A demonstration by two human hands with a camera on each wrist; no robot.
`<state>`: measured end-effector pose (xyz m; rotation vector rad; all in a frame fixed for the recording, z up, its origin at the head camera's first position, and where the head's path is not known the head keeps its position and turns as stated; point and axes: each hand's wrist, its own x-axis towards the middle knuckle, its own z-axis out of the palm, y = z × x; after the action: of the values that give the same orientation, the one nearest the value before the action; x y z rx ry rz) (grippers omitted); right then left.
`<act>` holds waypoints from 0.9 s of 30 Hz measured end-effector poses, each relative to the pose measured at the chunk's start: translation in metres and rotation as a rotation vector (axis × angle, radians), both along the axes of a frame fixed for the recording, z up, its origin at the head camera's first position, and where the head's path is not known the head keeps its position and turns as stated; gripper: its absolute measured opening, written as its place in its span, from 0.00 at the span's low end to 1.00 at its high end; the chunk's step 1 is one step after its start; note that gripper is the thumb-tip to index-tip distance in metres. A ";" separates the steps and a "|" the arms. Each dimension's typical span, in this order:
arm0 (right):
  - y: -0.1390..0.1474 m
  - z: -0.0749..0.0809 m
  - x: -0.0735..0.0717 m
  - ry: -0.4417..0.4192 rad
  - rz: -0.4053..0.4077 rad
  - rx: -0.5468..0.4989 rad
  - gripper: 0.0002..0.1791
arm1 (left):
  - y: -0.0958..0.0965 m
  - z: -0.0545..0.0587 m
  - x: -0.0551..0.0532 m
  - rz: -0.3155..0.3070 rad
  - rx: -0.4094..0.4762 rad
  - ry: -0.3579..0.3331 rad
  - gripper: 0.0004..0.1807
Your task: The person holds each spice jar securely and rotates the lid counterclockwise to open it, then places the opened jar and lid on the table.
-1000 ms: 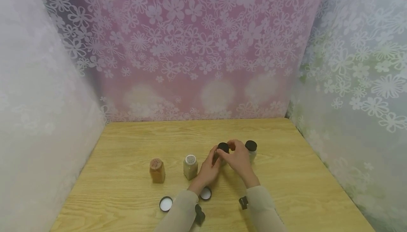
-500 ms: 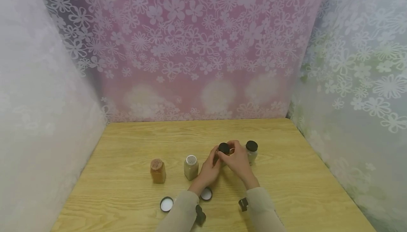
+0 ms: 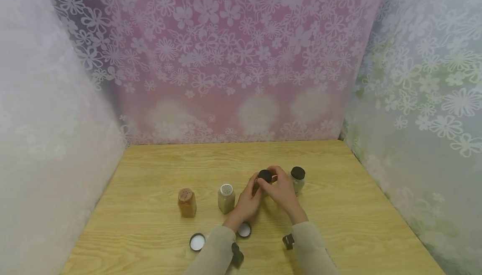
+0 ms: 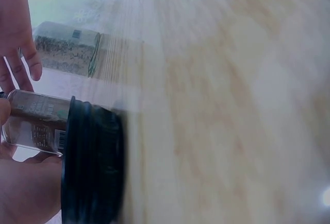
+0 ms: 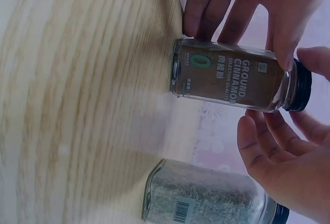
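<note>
1. Ground cinnamon jar [image 5: 229, 74]: right of centre on the wooden tabletop [image 3: 158, 162], upright, brown contents, label readable in the right wrist view. Base at the table surface; can't tell if it's bearing on it.
2. Left hand [image 3: 249, 201]: gripping the jar body, thumb on one side, fingers on the other.
3. Right hand [image 3: 281, 188]: pinching the black cap [image 3: 265, 176] between thumb and fingers. Cap is on the jar.
4. Second capped jar [image 3: 298, 178]: upright, just right of the right hand, not held. Speckled contents, black cap on, barcode on the side.
5. Pale shaker [image 3: 226, 199]: upright, left of the left hand, perforated top exposed.
6. Orange-brown shaker [image 3: 187, 204]: upright, further left, perforated top also exposed.
7. Two loose lids: left lid [image 3: 197, 242] and right lid [image 3: 244, 230], black rims, white insides up, near the left sleeve [image 3: 214, 248].
8. Pink floral backdrop [image 3: 226, 57] behind the table.
</note>
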<state>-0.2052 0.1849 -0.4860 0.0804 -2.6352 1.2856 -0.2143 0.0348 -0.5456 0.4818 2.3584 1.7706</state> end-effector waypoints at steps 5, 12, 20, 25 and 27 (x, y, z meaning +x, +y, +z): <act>-0.001 0.002 -0.001 0.017 0.016 0.046 0.31 | 0.000 0.001 0.001 -0.003 0.013 -0.004 0.34; -0.003 0.004 -0.001 0.011 -0.017 0.082 0.30 | 0.000 0.000 0.001 -0.013 0.003 -0.024 0.35; -0.005 0.010 0.001 0.016 -0.011 0.170 0.30 | 0.000 -0.001 0.001 -0.006 0.010 -0.014 0.35; -0.007 0.015 -0.001 0.031 -0.041 0.273 0.36 | -0.001 -0.003 0.000 -0.006 0.000 0.002 0.34; -0.008 0.016 -0.001 0.046 -0.046 0.304 0.34 | -0.001 -0.004 0.000 -0.007 0.001 0.002 0.35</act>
<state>-0.2064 0.1765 -0.4698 0.0932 -2.7531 0.8497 -0.2145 0.0340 -0.5494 0.4922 2.3549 1.7688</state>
